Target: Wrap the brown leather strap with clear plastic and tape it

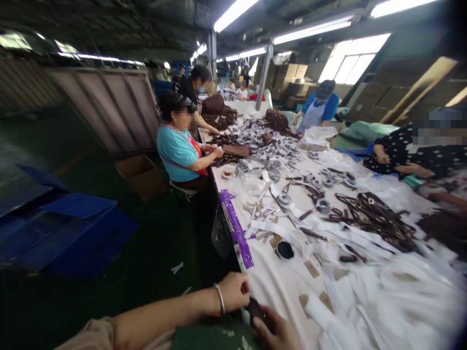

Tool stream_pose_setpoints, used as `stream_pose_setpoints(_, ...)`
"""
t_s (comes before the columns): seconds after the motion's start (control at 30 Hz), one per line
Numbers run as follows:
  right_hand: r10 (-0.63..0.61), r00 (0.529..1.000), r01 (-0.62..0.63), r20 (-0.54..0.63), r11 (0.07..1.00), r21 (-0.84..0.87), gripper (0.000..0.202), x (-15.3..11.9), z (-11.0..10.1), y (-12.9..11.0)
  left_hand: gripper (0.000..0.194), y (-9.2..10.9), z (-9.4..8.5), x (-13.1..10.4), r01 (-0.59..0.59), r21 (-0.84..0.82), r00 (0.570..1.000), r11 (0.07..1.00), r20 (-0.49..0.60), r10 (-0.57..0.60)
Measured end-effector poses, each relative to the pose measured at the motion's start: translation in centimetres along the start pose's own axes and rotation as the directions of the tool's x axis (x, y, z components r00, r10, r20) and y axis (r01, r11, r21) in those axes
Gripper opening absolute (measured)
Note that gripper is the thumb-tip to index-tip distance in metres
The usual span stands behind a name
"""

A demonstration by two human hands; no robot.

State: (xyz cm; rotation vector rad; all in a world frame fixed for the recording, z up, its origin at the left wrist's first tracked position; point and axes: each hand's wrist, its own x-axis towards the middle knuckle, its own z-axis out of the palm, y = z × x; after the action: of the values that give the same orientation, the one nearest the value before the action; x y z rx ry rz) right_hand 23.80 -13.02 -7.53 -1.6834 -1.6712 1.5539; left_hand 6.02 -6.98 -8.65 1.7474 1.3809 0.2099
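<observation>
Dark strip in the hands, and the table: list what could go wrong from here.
The dark strip, held by the left hand and right hand near the table, could slip and be hard to spot on the dark floor. The open pot of black stuff might tip and mark the white strips beside it.

Tube lights [312,32] glow above a long white table [262,262], bright windows [352,61] and a dark green floor [160,243].
</observation>
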Motion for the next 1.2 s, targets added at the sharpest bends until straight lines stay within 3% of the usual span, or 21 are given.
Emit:
stream_pose_setpoints(0.1,0.094,0.995,-0.098,0.035,0.986,0.133,0.036,0.7,1.0,-1.3,0.013,-1.3,-2.4,0.9,-0.049,-0.003,0.999,0.999,0.022,0.049)
stream_pose_setpoints(0.23,0.162,0.987,-0.161,-0.002,0.985,0.068,0.025,4.4,3.0,-5.6,0.012,-2.9,-4.3,1.0,-0.144,-0.019,0.988,0.989,0.055,0.145)
stream_pose_setpoints(0.3,0.179,0.983,-0.181,0.036,0.979,0.095,0.024,6.5,3.9,-7.5,0.011,-4.2,-6.0,1.1,-0.162,-0.013,0.986,0.987,0.029,0.162)
stream_pose_setpoints(0.47,0.013,0.957,-0.12,0.291,0.927,0.355,0.031,9.5,4.9,-9.2,0.007,-11.0,-13.9,2.9,-0.001,0.018,0.994,1.0,-0.109,0.003)
stream_pose_setpoints(0.53,0.038,0.948,-0.148,0.316,0.931,0.333,0.033,10.2,5.3,-9.3,0.008,-13.7,-16.8,3.3,0.06,0.028,0.984,0.998,-0.168,-0.054)
stream_pose_setpoints(0.6,0.119,0.942,-0.209,0.313,0.939,0.272,0.035,11.2,6.1,-9.9,0.01,-15.1,-18.2,3.2,0.096,0.039,0.975,0.995,-0.205,-0.086)
stream_pose_setpoints(0.7,0.181,0.951,-0.227,0.252,0.96,0.164,0.036,13.2,7.8,-11.9,0.011,-14.8,-17.7,2.6,0.048,0.055,0.981,0.997,-0.189,-0.037)
stream_pose_setpoints(0.8,0.18,0.936,-0.23,0.301,0.963,0.142,0.036,15.2,8.8,-14.0,0.009,-14.8,-17.5,2.2,0.001,0.037,0.993,0.999,-0.119,0.003)
stream_pose_setpoints(0.9,0.136,0.905,-0.256,0.404,0.931,0.26,0.035,16.0,8.7,-15.2,0.009,-16.0,-19.3,2.2,0.106,0.0,0.986,0.994,-0.133,-0.105)
stream_pose_setpoints(0.97,0.133,0.905,-0.262,0.405,0.924,0.28,0.036,16.1,8.6,-15.8,0.009,-16.2,-20.6,2.0,0.152,-0.011,0.975,0.988,-0.16,-0.152)
stream_pose_setpoints(1.03,0.152,0.921,-0.248,0.36,0.939,0.238,0.035,16.2,8.7,-16.8,0.009,-15.2,-21.3,1.5,0.103,-0.029,0.983,0.994,-0.151,-0.106)
stream_pose_setpoints(1.13,0.156,0.941,-0.218,0.3,0.958,0.185,0.035,16.3,8.7,-18.6,0.011,-13.0,-21.6,0.9,-0.065,-0.068,0.994,0.996,-0.087,0.059)
stream_pose_setpoints(1.2,0.128,0.939,-0.209,0.318,0.949,0.238,0.036,16.1,8.2,-19.3,0.009,-12.6,-22.4,0.7,-0.075,-0.091,0.995,0.993,-0.069,0.069)
